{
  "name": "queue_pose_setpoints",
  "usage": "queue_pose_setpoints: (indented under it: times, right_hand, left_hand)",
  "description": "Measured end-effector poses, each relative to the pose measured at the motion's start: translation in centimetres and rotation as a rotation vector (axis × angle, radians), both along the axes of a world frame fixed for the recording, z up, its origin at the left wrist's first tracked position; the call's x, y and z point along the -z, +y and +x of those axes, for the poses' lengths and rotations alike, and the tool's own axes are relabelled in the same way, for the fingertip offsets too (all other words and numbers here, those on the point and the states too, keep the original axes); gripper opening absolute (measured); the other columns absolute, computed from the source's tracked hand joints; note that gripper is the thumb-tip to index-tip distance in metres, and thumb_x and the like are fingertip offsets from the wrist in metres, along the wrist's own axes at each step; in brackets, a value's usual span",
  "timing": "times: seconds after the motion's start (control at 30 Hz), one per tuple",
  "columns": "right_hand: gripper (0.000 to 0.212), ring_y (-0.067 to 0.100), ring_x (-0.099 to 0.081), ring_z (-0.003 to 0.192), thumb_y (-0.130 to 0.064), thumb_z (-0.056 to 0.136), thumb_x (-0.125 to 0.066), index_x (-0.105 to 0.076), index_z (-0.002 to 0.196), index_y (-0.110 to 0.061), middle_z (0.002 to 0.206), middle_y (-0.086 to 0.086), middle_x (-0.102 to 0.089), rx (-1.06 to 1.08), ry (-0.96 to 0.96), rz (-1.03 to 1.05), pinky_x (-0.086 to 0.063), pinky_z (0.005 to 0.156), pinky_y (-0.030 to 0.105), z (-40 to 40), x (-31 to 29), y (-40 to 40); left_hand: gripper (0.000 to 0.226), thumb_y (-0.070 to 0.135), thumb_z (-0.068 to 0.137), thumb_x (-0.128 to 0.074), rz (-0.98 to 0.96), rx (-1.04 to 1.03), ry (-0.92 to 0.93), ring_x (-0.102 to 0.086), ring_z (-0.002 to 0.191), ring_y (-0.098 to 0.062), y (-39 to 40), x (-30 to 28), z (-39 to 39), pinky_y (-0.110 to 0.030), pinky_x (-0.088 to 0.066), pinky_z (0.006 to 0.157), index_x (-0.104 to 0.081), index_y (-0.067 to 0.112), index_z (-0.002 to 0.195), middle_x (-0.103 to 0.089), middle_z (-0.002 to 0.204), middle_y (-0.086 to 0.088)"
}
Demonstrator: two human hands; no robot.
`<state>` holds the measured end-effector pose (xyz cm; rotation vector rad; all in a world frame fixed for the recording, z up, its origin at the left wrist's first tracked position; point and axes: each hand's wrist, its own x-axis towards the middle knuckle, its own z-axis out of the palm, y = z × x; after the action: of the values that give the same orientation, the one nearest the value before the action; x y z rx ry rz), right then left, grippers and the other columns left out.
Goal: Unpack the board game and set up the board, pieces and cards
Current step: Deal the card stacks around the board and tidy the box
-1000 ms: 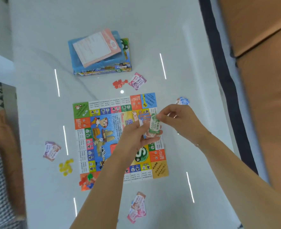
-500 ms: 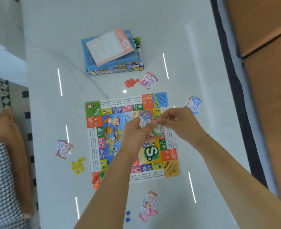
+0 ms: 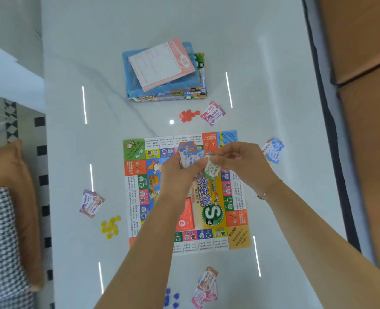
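My left hand (image 3: 180, 172) gripped a fanned bundle of blue paper notes (image 3: 187, 152) above the far half of the game board (image 3: 184, 192), fingers curled round them. My right hand (image 3: 240, 163) met it from the right, pinching a single green-and-white note (image 3: 211, 170) between thumb and fingertips, so that the note hung bent just beside the bundle. Both hands hovered over the board without resting on it.

The board lay flat and open on the white surface (image 3: 95, 52), its coloured squares running round the edge and a big green S near the middle. On its near-centre sat a red card stack (image 3: 185, 216).

Small piles ringed the board. Beyond the far edge lay red pieces (image 3: 189, 115) next to a pink note pile (image 3: 213, 113). To the right lay a blue note pile (image 3: 272, 150), partly hidden behind my right hand. To the left lay a purple note pile (image 3: 92, 203), with yellow pieces (image 3: 110, 226) nearer me. At the near edge were blue pieces (image 3: 171, 296) and an orange-pink note pile (image 3: 206, 286).

Farther off stood the game box (image 3: 198, 94), a blue tray (image 3: 137, 90) on top of it and a pink-edged rule sheet (image 3: 162, 63) lying slantwise across the tray.
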<state>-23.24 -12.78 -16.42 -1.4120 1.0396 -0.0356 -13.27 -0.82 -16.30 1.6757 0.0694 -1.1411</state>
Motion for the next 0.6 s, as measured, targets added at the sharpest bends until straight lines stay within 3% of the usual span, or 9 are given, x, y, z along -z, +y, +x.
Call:
queue_pose_setpoints:
  times: [0.17, 0.3, 0.4, 0.47, 0.53, 0.6]
  right_hand:
    - [0.006, 0.004, -0.062, 0.06, -0.006, 0.078, -0.074, -0.068, 0.078, -0.007, 0.072, 0.006, -0.068, 0.113, -0.002, -0.07, -0.05, 0.06, 0.014, 1.1, 0.4, -2.0]
    - [0.011, -0.002, -0.062, 0.06, -0.012, 0.081, -0.072, -0.067, 0.074, -0.018, 0.079, 0.002, -0.071, 0.286, 0.015, -0.158, -0.045, 0.055, 0.011, 3.6, 1.6, -5.9]
    - [0.015, 0.005, -0.061, 0.069, -0.014, 0.081, -0.073, -0.063, 0.071, -0.02, 0.081, 0.002, -0.068, 0.268, 0.087, -0.258, -0.047, 0.057, 0.013, 5.8, 3.6, -8.2]
    - [0.013, 0.007, -0.058, 0.074, -0.015, 0.082, -0.071, -0.062, 0.075, -0.018, 0.084, -0.001, -0.063, 0.171, 0.179, -0.357, -0.051, 0.066, 0.016, 6.5, 5.3, -8.5]
    - [0.011, 0.007, -0.051, 0.079, -0.016, 0.082, -0.07, -0.059, 0.085, -0.017, 0.094, -0.001, -0.054, 0.068, 0.228, -0.491, -0.044, 0.068, 0.006, 6.6, 6.0, -8.2]
    - [0.023, 0.006, -0.046, 0.081, -0.02, 0.082, -0.071, -0.057, 0.1, -0.017, 0.102, -0.002, -0.045, 0.066, 0.186, -0.587, -0.04, 0.068, 0.006, 6.5, 5.4, -7.6]
  left_hand:
    - [0.011, 0.013, 0.086, -0.069, 0.058, -0.133, -0.041, -0.072, 0.078, -0.017, -0.7, 0.5, 1.0, -0.022, -0.058, 0.068, -0.068, 0.009, 0.096, -0.073, 0.089, -0.006]
    - [0.007, 0.013, 0.086, -0.069, 0.046, -0.147, -0.023, -0.071, 0.077, -0.018, -1.6, 0.6, 2.2, -0.026, -0.057, 0.07, -0.068, 0.012, 0.092, -0.073, 0.086, -0.004]
    - [0.007, 0.012, 0.086, -0.069, 0.03, -0.134, -0.022, -0.07, 0.08, -0.019, -2.0, 0.5, 2.8, -0.027, -0.058, 0.072, -0.068, 0.013, 0.092, -0.072, 0.088, -0.005]
    - [0.007, 0.011, 0.086, -0.068, 0.016, -0.139, -0.017, -0.071, 0.082, -0.019, -1.9, 0.5, 3.3, -0.028, -0.059, 0.074, -0.067, 0.012, 0.093, -0.072, 0.09, -0.007]
    - [0.007, 0.009, 0.086, -0.068, 0.005, -0.145, 0.001, -0.072, 0.081, -0.018, -1.7, 0.5, 3.8, -0.028, -0.059, 0.074, -0.067, 0.013, 0.092, -0.072, 0.091, -0.006]
    - [0.007, 0.009, 0.085, -0.069, 0.009, -0.146, 0.003, -0.072, 0.081, -0.017, -1.2, 0.5, 3.9, -0.026, -0.059, 0.071, -0.067, 0.014, 0.09, -0.073, 0.089, -0.005]
